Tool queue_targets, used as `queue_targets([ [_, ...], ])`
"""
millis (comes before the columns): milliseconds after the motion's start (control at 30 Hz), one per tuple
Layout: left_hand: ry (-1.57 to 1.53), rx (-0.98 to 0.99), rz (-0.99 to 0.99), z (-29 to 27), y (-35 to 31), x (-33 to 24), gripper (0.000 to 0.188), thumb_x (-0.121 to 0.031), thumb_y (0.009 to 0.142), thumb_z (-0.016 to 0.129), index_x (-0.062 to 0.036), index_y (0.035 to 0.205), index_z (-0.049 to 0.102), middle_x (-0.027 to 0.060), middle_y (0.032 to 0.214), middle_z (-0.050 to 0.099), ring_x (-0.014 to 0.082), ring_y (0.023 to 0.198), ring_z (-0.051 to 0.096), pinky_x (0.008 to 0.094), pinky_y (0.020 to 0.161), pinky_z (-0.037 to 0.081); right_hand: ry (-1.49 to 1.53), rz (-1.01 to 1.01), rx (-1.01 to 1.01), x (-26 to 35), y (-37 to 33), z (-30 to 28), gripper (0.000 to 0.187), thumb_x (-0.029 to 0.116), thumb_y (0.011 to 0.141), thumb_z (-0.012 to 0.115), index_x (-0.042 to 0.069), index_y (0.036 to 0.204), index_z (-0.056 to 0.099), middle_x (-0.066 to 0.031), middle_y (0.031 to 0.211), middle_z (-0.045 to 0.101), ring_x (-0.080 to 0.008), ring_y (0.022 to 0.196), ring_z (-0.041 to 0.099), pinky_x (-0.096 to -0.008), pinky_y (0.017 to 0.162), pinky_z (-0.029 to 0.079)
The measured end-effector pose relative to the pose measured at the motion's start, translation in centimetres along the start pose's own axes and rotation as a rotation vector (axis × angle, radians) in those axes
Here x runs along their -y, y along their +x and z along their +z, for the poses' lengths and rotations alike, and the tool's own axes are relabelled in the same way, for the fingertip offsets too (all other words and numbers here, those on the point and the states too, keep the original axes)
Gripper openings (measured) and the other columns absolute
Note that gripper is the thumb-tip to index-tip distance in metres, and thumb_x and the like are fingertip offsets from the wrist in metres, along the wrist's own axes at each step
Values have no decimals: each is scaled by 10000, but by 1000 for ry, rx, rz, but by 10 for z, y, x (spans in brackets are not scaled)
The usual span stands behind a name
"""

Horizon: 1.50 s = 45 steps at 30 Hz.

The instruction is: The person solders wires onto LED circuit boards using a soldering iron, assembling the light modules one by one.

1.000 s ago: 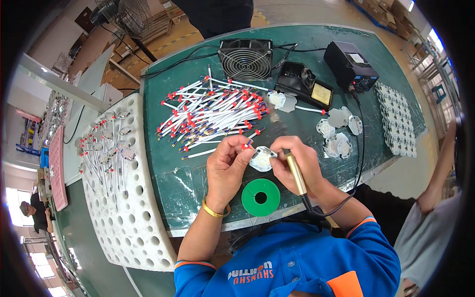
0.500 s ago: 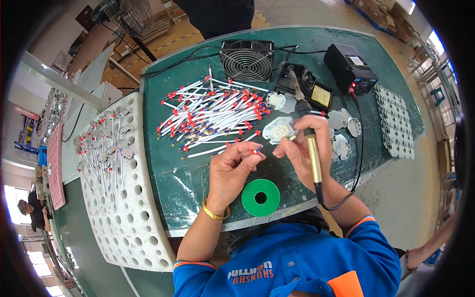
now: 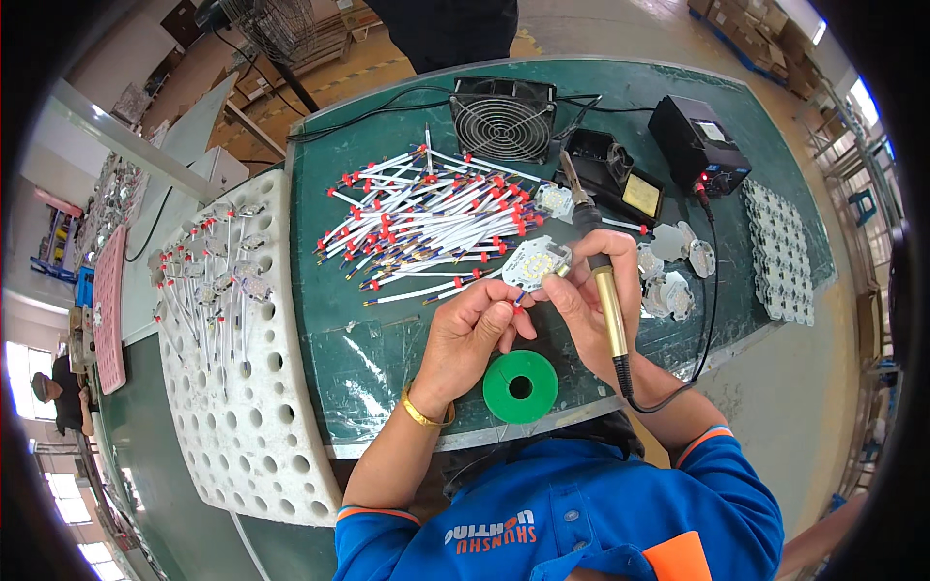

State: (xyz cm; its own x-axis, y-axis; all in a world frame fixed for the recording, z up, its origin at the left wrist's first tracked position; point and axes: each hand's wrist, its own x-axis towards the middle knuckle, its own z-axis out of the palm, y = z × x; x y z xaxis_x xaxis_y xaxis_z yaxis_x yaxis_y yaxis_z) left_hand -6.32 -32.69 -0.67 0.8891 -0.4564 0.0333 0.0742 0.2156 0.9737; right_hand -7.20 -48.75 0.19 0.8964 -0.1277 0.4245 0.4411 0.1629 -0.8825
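Pinched in my left hand [image 3: 477,329] is a short wire lead with a red collar [image 3: 517,305], its blue tip up against the edge of an LED board [image 3: 535,263]. My right hand [image 3: 603,295] grips that light grey board between thumb and finger. The same hand also holds a soldering iron [image 3: 608,300], its tip pointing up and away from the board. A green solder spool [image 3: 520,387] lies just below my hands. Beyond them is a heap of white wire leads [image 3: 436,218] with red collars and bare ends.
A fan [image 3: 504,121] stands at the back, beside a soldering iron stand with a yellow sponge [image 3: 641,194] and a black soldering station [image 3: 699,145]. Loose boards [image 3: 668,293] and a board panel [image 3: 780,252] lie right. A white holed foam block [image 3: 242,426] holds wired boards at left.
The lead in my left hand and the board in my right have come together and now meet. The board has turned flatter toward the view. The iron stays in my right hand.
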Motion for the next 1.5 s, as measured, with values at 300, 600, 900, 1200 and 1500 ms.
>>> queue_targets([
  [300,-89,66,-51,-1,0,-3,240,-228,982,429,-30,1007,564,27,742,602,36,565,424,170,524,346,-31,-43,18,-8,-1,-5,329,14,851,614,17,1067,366,-101,931,494,-138,783,599,-248,662,515],
  [600,-209,98,-123,-9,0,3,235,-233,979,437,-47,986,580,-1,702,581,34,529,384,177,491,307,-245,-186,61,-9,-3,-7,304,42,825,655,22,1027,429,-105,948,528,-134,730,564,-261,652,481],
  [900,-122,4,-75,-4,3,-4,243,-248,969,465,-38,945,587,-3,710,586,39,534,390,180,499,323,-637,-415,27,12,-2,-2,325,11,763,691,50,1002,474,-113,865,573,-206,665,584,-298,600,470],
  [1200,166,-115,-3,3,-3,-14,173,-110,869,619,-10,1008,592,32,797,663,58,763,613,183,645,455,-586,-229,103,25,7,-9,344,-6,737,686,50,1000,471,-84,841,571,-147,619,585,-261,554,470],
  [1500,171,-122,-32,0,-3,-15,104,-103,850,638,-11,898,639,9,748,662,7,650,545,154,561,409,-529,-204,174,24,9,-7,352,-37,698,681,48,969,471,-73,805,579,-178,585,594,-287,541,473],
])
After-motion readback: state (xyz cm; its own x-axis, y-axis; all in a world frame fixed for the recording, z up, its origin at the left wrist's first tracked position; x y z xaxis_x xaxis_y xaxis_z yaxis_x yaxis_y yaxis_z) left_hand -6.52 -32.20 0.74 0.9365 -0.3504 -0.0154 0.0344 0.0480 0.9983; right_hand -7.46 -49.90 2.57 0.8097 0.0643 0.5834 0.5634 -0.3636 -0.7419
